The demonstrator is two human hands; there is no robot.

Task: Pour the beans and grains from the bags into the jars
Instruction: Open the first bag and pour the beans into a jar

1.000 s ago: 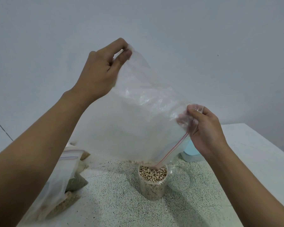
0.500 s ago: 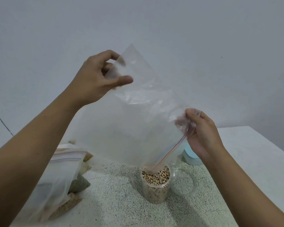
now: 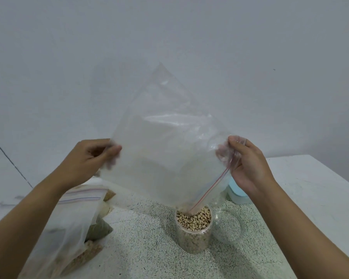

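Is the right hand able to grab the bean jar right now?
Probably not yet. The right hand is pinching the bag, whose low corner hangs over the jar. If it let go, the way down to the jar looks free.

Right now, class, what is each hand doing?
Left hand: grips the clear zip bag by its left edge.
Right hand: pinches the same bag's red-striped opening.

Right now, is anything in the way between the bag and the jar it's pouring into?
Nothing visible. The bag's bottom corner hangs right at the open jar's mouth, with no lid on it. The beans reach nearly to the rim.
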